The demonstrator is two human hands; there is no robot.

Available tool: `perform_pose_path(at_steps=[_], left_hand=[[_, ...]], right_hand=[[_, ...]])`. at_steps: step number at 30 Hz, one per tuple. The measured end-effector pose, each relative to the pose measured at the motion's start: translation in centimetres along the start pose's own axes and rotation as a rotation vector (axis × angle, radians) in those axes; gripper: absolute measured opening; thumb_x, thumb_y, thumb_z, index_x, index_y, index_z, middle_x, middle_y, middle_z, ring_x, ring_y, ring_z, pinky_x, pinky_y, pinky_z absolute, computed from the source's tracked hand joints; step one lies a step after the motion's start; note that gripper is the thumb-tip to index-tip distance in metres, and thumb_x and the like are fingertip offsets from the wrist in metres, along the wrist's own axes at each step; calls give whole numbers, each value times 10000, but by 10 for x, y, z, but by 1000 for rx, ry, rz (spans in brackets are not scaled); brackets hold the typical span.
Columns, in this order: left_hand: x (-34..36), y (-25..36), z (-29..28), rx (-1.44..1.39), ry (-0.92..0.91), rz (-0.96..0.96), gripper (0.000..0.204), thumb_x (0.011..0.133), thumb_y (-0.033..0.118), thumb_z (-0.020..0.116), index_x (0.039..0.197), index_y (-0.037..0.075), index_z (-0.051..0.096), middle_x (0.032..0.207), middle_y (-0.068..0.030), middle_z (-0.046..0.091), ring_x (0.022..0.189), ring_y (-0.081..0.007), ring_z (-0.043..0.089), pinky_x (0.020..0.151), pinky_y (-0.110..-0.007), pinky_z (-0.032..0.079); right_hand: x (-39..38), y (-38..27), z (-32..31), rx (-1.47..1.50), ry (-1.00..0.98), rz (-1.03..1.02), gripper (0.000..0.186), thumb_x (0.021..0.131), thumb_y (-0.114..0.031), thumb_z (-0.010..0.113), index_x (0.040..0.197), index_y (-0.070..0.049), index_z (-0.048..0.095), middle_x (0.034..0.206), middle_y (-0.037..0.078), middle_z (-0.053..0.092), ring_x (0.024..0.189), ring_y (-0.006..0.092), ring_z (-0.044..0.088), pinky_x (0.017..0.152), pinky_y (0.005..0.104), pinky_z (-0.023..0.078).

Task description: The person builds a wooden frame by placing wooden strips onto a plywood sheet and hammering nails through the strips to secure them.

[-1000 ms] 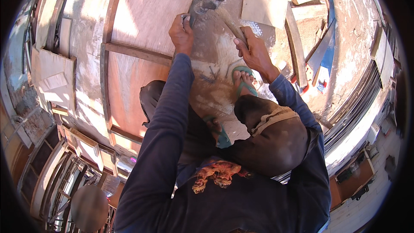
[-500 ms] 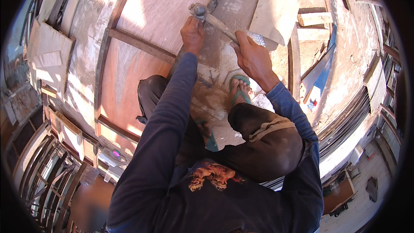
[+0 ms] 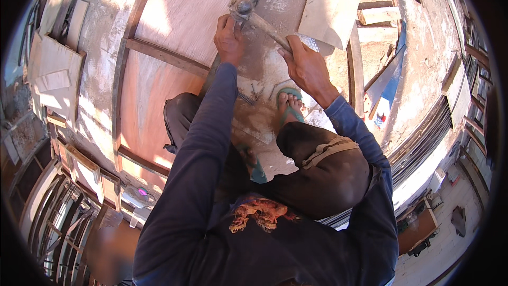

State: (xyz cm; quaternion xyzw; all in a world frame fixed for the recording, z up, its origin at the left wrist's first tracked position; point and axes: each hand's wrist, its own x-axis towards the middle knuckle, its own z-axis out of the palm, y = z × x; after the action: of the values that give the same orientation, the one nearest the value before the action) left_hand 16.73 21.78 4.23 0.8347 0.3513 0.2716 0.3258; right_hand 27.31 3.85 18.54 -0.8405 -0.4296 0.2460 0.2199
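On the floor (image 3: 270, 143) below me, nearest my body, my sandalled right foot (image 3: 290, 101) is planted flat. Just beside it, to the left, a few loose nails (image 3: 245, 98) lie scattered. Beyond them my right grip (image 3: 308, 69) is closed firmly around the lower end of the wooden handle of a hammer (image 3: 269, 30). The hammer's long axis slants from that grip up and to the left, so its metal head sits right by my left grip (image 3: 228, 41). The left is the nearer hand to the head, the right to the handle's end. My left fingers are curled together at the right edge of a framed wooden panel (image 3: 196, 13); the hammer head partly hides their tips, so I cannot tell what, if anything, they pinch. The panel's crossbar (image 3: 166, 57) runs off to the left of that hand.

To the right of the hammer lies a pale board (image 3: 330, 8), with a wood block (image 3: 379, 15) past it. Farther off, at the lower right, is a brown box-like piece (image 3: 418, 235); its contents are too small to make out.
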Motion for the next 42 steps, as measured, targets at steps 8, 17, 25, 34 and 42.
perform_pose_path(at_steps=[8,17,25,34,42], left_hand=[[-25,0,-18,352,-267,-64,548,786,423,756,1117,1,643,1001,-167,617,955,-352,605,839,-442,480],[-18,-8,-7,365,-207,-142,424,812,381,725,1007,10,657,963,-180,598,944,-383,584,799,-469,469],[-19,-4,-11,454,-277,-597,517,987,422,330,1058,43,674,1088,-178,633,1024,-375,597,878,-520,439],[-17,6,-2,564,-174,-786,366,926,330,419,963,79,682,1023,-127,666,999,-310,628,858,-506,430],[-15,5,-6,500,-193,-813,331,922,338,444,936,102,675,1016,-108,657,984,-280,611,891,-509,364]], right_hand=[[-26,32,2,256,237,103,268,944,-243,583,1094,-52,469,778,240,625,717,449,606,582,517,436],[-46,44,13,327,249,221,240,951,-229,582,1072,-40,497,707,244,598,683,464,597,570,523,426],[-27,26,-8,248,171,124,266,954,-262,586,1083,-39,521,699,223,604,658,444,602,557,493,435],[6,23,-7,49,-36,-6,277,938,-225,602,1088,-15,503,720,236,609,671,441,615,560,492,461],[22,-19,-31,30,214,-373,225,929,-155,596,1069,-16,489,755,214,631,648,409,637,554,460,485]])
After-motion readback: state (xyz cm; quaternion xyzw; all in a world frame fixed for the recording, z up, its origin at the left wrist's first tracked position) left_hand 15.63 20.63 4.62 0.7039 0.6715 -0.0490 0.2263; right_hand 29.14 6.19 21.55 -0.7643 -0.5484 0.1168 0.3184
